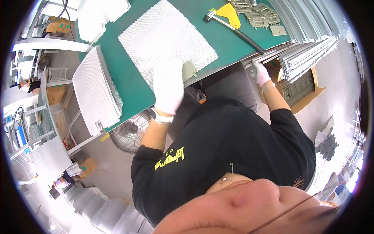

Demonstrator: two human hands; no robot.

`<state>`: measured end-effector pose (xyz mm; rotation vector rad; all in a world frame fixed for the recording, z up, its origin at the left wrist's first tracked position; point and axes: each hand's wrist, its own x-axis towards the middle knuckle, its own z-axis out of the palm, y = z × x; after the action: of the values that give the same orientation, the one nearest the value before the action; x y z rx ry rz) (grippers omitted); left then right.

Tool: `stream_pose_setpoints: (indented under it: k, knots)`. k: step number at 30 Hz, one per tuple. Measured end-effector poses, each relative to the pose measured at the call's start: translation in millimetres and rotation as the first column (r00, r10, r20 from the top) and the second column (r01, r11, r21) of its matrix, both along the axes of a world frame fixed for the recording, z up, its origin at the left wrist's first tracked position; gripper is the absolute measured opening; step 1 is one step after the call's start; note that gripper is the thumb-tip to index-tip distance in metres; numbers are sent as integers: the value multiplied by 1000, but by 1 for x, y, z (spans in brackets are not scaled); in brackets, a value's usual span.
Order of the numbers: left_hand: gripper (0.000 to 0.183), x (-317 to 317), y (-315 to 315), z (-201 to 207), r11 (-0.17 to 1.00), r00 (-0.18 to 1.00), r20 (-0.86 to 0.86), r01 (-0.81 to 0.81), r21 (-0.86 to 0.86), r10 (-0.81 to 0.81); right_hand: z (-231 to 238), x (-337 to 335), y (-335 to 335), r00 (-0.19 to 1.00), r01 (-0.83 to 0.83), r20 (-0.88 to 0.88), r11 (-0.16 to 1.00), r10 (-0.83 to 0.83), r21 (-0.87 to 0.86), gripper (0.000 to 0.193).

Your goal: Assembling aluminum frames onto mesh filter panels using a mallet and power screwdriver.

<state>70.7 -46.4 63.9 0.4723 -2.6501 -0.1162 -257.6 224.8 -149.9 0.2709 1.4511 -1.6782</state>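
We see, on the green bench, upper centre, a white mesh sheet stretching upward from the nearer left hand; strips slant up-right from the right hand. Whether either grip is closed, we cannot tell.

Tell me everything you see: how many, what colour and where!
Table: one, green, centre
Mesh sheet: at least one, whitish, middle of table
Mesh stack: one, white, table's left end
Other sheets: uncounted, white, table's far left
Hammer: one, black handle, right of mesh sheet
Scraper: one, yellow, beside hammer
Flat parts: many, beige, table's far right
Small piece: one, beige, mesh sheet's near edge
Long strips: many, whitish, right of table
Open box: one, brown, below long strips
Fan: one, grey, left, below table
Farther off: too blurry to count
Shirt: one, black, bottom
Left hand: one, white glove, on mesh sheet
Right hand: one, white glove, by long strips
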Motion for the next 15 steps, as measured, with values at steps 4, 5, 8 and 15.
stream_pose_setpoints:
  k: [4,5,8,15]
  knots:
    - [21,10,75,-21,680,947,-35,255,688,-320,77,83,-18,966,-179,102,899,238,-400,13]
    - [42,13,92,-28,379,935,189,-65,923,-299,98,106,-24,953,-272,14,875,303,-400,13]
    - [67,4,123,-79,-117,990,-144,143,983,5,148,163,-45,881,-428,-9,788,473,-443,14]
    - [66,51,53,-33,95,457,-675,784,613,580,195,80,-47,991,137,80,775,-112,-617,28]
